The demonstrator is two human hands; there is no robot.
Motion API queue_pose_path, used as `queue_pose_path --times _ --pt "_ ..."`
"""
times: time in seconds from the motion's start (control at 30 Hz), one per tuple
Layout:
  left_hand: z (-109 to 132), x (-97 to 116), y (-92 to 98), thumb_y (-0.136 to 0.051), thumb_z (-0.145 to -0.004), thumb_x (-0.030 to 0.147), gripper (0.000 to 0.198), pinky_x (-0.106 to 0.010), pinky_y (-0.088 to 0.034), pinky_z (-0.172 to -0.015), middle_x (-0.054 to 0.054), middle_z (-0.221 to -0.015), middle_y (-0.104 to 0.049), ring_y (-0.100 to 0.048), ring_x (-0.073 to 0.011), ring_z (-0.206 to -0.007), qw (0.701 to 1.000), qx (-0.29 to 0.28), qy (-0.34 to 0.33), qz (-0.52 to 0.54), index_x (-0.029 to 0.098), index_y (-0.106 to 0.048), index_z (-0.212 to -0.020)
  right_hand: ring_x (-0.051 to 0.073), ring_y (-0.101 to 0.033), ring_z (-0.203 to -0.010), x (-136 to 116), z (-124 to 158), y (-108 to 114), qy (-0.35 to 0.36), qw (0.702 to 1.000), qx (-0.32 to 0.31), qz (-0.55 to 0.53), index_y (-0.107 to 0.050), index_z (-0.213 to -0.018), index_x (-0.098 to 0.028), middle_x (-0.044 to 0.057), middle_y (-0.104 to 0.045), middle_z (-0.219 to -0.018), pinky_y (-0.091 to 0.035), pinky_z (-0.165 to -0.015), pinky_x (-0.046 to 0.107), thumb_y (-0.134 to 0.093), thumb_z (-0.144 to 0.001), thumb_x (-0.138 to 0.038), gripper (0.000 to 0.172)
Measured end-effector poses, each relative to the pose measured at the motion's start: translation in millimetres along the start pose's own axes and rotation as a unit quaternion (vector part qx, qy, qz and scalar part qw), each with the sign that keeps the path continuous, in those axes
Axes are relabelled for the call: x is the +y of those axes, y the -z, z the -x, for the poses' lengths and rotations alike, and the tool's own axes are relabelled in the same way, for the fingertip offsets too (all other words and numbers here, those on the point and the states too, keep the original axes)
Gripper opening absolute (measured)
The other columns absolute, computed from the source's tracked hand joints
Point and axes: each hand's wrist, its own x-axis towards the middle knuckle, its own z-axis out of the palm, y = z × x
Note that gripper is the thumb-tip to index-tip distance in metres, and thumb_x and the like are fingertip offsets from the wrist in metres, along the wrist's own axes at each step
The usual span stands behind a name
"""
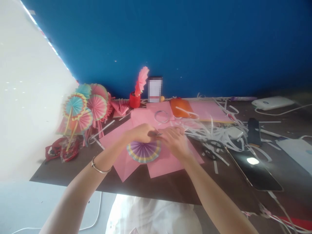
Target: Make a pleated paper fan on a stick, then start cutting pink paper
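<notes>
White clothing (156, 214) fills the bottom edge, and two bare forearms reach out from it over a dark brown table (170, 188). Behind the table a deep blue wall (170, 42) takes up most of the view, meeting a pale wall (24, 97) on the left. Pink paper sheets (168, 164) overlap at the table's middle. On them lies a purple paper fan (143, 152), spread in a half circle with a striped rim.

The left hand (141, 133), with a bracelet (99, 168) on its wrist, has its fingers curled tight and pinches the fan's top centre. The right hand (174, 141) bends its fingers down onto the same spot; blur hides whether it grips or only presses.

To the right a black phone (255, 169) lies flat among white paper strips (214, 133). Finished fans (84, 109) lean in a cluster at the left, near a red cup (134, 100). A clear tape ring (162, 116) rests just beyond the hands. Red objects (60, 149) at the table's left corner are too smeared to name, and the table's right end is cut off.
</notes>
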Motion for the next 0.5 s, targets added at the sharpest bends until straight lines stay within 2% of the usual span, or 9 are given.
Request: queue_pose_path --times 0.07,0.17,0.3,0.4,0.5 --pt "0 2 -0.1 -0.051 -0.083 0.031 0.024 -0.025 -0.044 -0.067 -0.006 -0.084 -0.068 -0.061 -0.0164 -0.076 0.999 0.000 -0.013 -0.048 0.016 -0.067 -0.090 0.019 -0.057 -0.084 1 -1 -1 0.005 1.000 0.005 0.004 -0.059 -0.095 -0.021 0.005 -0.067 -0.085 -0.029 -0.086 0.035 -0.048 -0.088 -0.027 0.014" --pt "1 4 -0.8 -0.047 -0.086 0.036 0.029 -0.028 -0.042 -0.071 -0.007 -0.081 -0.067 -0.060 -0.0176 -0.075 0.991 0.010 -0.039 -0.125 0.015 -0.068 -0.084 0.017 -0.056 -0.074 3 -2 -6 0.035 0.998 0.050 0.015 -0.059 -0.086 -0.020 0.003 -0.066 -0.076 -0.032 -0.080 0.033 -0.053 -0.086 -0.029 0.011" --pt "1 6 -1.5 -0.050 -0.084 0.025 0.019 -0.033 -0.039 -0.082 -0.009 -0.093 -0.064 -0.057 -0.0215 -0.091 0.978 0.009 -0.079 -0.191 0.016 -0.067 -0.088 0.016 -0.054 -0.066 6 -2 -12 0.062 0.994 0.093 -0.005 -0.058 -0.081 -0.019 0.002 -0.064 -0.069 -0.036 -0.072 0.030 -0.056 -0.084 -0.029 0.011" --pt "0 9 -0.5 -0.052 -0.079 0.013 0.015 -0.034 -0.039 -0.084 -0.008 -0.093 -0.063 -0.056 -0.0216 -0.092 0.974 -0.019 -0.076 -0.213 0.017 -0.066 -0.084 0.016 -0.055 -0.067 7 -1 -14 0.050 0.995 0.066 -0.060 -0.059 -0.079 -0.019 0.004 -0.064 -0.070 -0.040 -0.066 0.028 -0.056 -0.084 -0.031 0.013" --pt "-1 10 1.8 -0.053 -0.074 0.009 0.015 -0.033 -0.039 -0.084 -0.006 -0.089 -0.063 -0.056 -0.0205 -0.090 0.976 -0.032 -0.065 -0.205 0.017 -0.065 -0.081 0.017 -0.056 -0.070 8 0 -12 0.034 0.992 0.026 -0.115 -0.061 -0.078 -0.019 0.005 -0.064 -0.074 -0.042 -0.063 0.027 -0.055 -0.084 -0.032 0.015"
